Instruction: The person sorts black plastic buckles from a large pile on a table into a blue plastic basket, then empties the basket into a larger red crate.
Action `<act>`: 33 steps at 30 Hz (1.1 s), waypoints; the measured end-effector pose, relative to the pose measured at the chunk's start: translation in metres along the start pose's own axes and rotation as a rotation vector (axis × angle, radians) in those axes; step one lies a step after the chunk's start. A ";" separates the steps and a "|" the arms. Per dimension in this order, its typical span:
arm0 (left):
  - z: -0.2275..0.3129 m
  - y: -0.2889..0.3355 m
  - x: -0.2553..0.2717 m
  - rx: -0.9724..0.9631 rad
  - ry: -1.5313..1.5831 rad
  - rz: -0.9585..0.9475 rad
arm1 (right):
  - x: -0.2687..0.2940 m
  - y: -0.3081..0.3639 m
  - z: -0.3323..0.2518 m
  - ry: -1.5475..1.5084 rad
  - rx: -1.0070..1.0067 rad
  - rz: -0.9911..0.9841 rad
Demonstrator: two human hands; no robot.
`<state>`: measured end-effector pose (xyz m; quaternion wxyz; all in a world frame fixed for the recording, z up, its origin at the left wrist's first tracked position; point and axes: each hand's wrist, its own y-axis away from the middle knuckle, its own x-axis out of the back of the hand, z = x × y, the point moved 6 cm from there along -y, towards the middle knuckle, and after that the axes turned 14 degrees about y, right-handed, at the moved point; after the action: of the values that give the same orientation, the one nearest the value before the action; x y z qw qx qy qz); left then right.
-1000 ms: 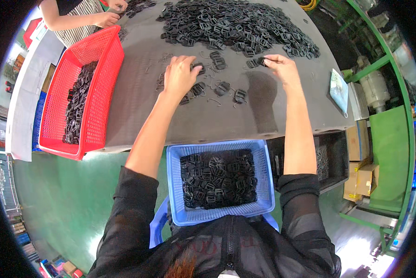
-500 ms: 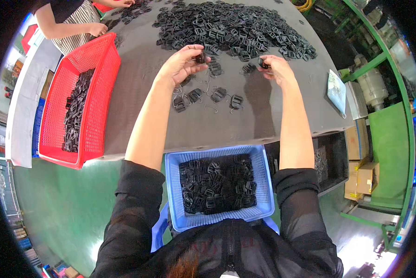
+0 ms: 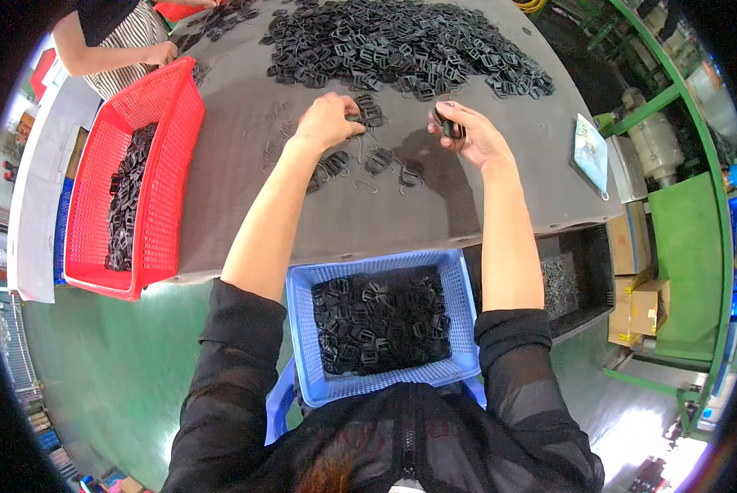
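Note:
My right hand (image 3: pixel 473 138) is raised over the table with a black plastic buckle (image 3: pixel 449 125) pinched between thumb and fingers. To its left, my left hand (image 3: pixel 326 123) has its fingers curled low over the tabletop, and something dark shows between thumb and forefinger, mostly hidden. Just beyond those fingertips lies a small cluster of black buckles (image 3: pixel 369 111). Nearer to me are several loose buckles, one of them with a wire hook (image 3: pixel 378 161). Thin metal hooks (image 3: pixel 367 186) lie around them.
A large heap of black buckles (image 3: pixel 409 49) covers the far table. On the left stands a red basket (image 3: pixel 159 189) of black parts; a blue basket (image 3: pixel 301 329) of buckles is in front of me. A light blue packet (image 3: pixel 590 152) lies right. A co-worker's hand (image 3: pixel 161 53) is at far left.
My left hand has come down nearer the tabletop, and the dark thing in it shows less. My right hand has turned, showing more of its buckle. The view has shifted slightly.

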<state>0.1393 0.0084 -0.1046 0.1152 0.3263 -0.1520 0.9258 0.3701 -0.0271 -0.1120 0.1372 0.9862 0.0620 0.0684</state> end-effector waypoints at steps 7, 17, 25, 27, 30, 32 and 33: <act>0.009 0.012 0.020 0.041 0.225 0.056 | -0.034 0.030 -0.009 0.874 0.043 -0.070; 0.064 0.088 0.012 0.156 0.463 -0.597 | -0.087 0.100 -0.038 0.934 0.310 -0.737; 0.057 0.060 -0.039 -0.060 -0.004 0.134 | -0.072 -0.058 -0.053 1.145 0.130 0.256; 0.059 0.067 -0.033 -0.122 0.084 0.185 | -0.085 -0.071 -0.046 1.302 0.022 0.263; 0.050 0.070 -0.011 -0.191 0.287 0.235 | -0.082 -0.082 -0.046 1.173 0.105 0.184; 0.030 0.069 0.010 0.223 0.574 0.118 | -0.055 -0.082 -0.043 0.965 0.306 0.225; 0.000 0.070 0.021 0.327 0.816 0.129 | -0.056 -0.069 -0.049 0.716 0.229 0.109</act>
<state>0.1012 -0.0540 -0.1057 0.0543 -0.0621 0.0345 0.9960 0.3008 0.0433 -0.0914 -0.0080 0.9107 0.0607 0.4086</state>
